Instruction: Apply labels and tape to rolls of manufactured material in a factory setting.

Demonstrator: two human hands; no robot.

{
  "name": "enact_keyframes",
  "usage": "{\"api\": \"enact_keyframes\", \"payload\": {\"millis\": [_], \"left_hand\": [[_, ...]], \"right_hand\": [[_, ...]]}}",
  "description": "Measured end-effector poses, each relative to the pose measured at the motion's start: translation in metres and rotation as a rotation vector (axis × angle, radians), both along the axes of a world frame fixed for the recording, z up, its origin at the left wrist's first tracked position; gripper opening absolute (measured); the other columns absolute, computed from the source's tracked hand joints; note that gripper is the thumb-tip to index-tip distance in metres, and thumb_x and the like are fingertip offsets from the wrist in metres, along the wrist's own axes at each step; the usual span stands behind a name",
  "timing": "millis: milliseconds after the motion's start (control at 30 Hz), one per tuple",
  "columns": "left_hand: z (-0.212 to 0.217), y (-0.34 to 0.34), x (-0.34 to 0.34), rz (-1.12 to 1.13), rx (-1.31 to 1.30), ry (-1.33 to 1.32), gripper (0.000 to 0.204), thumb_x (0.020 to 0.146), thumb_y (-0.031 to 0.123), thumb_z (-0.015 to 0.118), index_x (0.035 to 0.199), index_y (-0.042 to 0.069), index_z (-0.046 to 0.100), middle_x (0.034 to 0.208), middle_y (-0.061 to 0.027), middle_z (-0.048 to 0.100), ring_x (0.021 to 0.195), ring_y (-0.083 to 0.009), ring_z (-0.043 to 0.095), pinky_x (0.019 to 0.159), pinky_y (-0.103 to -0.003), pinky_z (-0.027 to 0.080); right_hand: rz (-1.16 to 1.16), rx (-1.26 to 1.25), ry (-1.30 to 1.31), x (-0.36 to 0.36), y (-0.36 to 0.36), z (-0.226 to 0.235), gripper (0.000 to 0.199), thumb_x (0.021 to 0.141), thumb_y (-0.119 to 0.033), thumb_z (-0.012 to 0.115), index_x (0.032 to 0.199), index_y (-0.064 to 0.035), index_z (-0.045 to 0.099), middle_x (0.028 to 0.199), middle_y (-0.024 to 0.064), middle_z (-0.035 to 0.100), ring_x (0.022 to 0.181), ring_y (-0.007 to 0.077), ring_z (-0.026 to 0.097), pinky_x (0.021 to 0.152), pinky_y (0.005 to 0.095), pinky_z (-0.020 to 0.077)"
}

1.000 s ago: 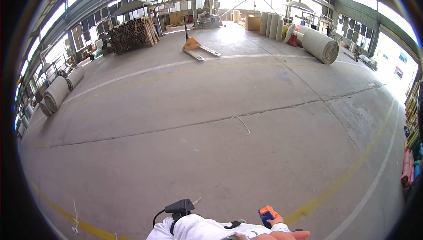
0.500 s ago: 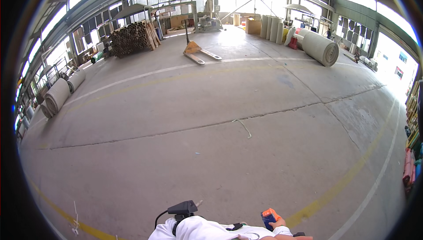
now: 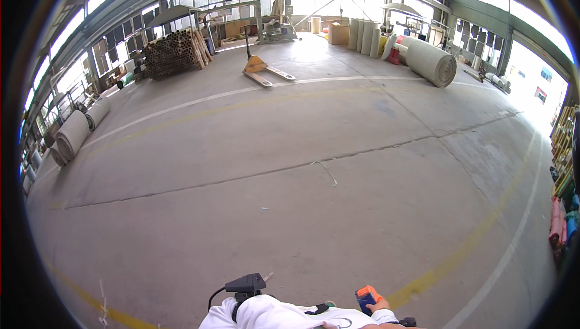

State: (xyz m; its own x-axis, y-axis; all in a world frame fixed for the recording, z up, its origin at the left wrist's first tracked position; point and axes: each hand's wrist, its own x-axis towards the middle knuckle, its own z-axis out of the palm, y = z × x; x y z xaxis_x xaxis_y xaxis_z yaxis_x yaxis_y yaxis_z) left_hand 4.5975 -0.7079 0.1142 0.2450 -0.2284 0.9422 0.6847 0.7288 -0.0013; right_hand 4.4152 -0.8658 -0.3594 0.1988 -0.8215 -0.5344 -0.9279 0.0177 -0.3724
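At the lower edge, my right hand [image 3: 381,314] is closed around a boxy orange and dark blue object [image 3: 367,299], whose kind I cannot make out. My left hand does not show. A white sleeve [image 3: 266,312] fills the lower middle, and a black box-shaped device [image 3: 246,282] with a cable sits on a black strap at its left side. Beneath them is bare grey concrete floor [image 3: 278,238], crossed by a long crack. A thin pale strip [image 3: 327,174] lies on it farther ahead.
Ahead stands an orange pallet truck [image 3: 257,67]. Behind it, cardboard tubes [image 3: 174,55] are stacked. A big pale roll [image 3: 430,63] lies at the far right, other rolls [image 3: 74,134] at the left. Pink wrapped rolls [image 3: 556,220] are near the right edge.
The room has shifted slightly left in the view. My right hand keeps its hold on the orange and dark blue object, which shows slightly farther left.
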Motion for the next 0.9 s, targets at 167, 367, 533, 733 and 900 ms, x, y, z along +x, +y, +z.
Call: {"api": "enact_keyframes", "payload": {"millis": [167, 367, 533, 733, 900], "left_hand": [[0.008, 0.012, 0.014, -0.065, 0.171, -0.154, 0.005, 0.080, 0.023, 0.056, 0.082, 0.018, 0.055, 0.101, -0.0079, 0.036, 0.114, -0.0284, 0.028, 0.101, -0.051, 0.009], [-0.007, 0.018, 0.022, -0.066, 0.779, 0.168, 0.007, 0.080, 0.014, 0.052, 0.078, 0.012, 0.046, 0.093, -0.0045, 0.042, 0.101, -0.0199, 0.040, 0.099, -0.043, 0.024], [-0.021, 0.024, 0.050, 0.022, 0.885, 0.211, 0.007, 0.080, 0.011, 0.053, 0.080, 0.012, 0.046, 0.093, -0.0022, 0.044, 0.100, -0.0172, 0.041, 0.099, -0.039, 0.027], [-0.092, 0.015, 0.093, 0.253, 1.065, 0.201, 0.009, 0.077, 0.008, 0.056, 0.072, 0.010, 0.049, 0.084, -0.0029, 0.049, 0.084, -0.0177, 0.052, 0.089, -0.039, 0.036], [-0.182, 0.073, 0.118, 0.107, 1.579, 0.550, 0.006, 0.077, 0.007, 0.053, 0.071, 0.008, 0.050, 0.076, -0.0013, 0.052, 0.082, -0.0153, 0.050, 0.085, -0.036, 0.037]], "right_hand": [[0.013, 0.022, -0.024, -0.007, 0.003, -0.002, 0.048, 0.058, -0.027, 0.076, 0.097, -0.0027, 0.060, 0.092, 0.0124, 0.062, 0.082, 0.0236, 0.061, 0.075, 0.0311, 0.0463], [0.005, 0.002, 0.046, -0.003, -0.001, -0.012, 0.050, 0.057, -0.031, 0.075, 0.099, -0.0089, 0.059, 0.094, 0.0112, 0.061, 0.089, 0.0252, 0.057, 0.079, 0.0324, 0.0437], [0.025, 0.045, -0.011, 0.007, 0.003, -0.016, 0.050, 0.058, -0.030, 0.074, 0.101, -0.0103, 0.058, 0.097, 0.0106, 0.060, 0.092, 0.0251, 0.056, 0.081, 0.0326, 0.0430], [0.002, 0.036, 0.033, 0.003, 0.005, -0.006, 0.052, 0.058, -0.030, 0.074, 0.103, -0.0099, 0.058, 0.098, 0.0112, 0.060, 0.091, 0.0248, 0.058, 0.081, 0.0313, 0.0436], [-0.005, 0.042, -0.037, 0.009, 0.005, -0.025, 0.051, 0.058, -0.028, 0.075, 0.102, -0.0101, 0.058, 0.097, 0.0105, 0.061, 0.090, 0.0247, 0.058, 0.080, 0.0309, 0.0438]]}}
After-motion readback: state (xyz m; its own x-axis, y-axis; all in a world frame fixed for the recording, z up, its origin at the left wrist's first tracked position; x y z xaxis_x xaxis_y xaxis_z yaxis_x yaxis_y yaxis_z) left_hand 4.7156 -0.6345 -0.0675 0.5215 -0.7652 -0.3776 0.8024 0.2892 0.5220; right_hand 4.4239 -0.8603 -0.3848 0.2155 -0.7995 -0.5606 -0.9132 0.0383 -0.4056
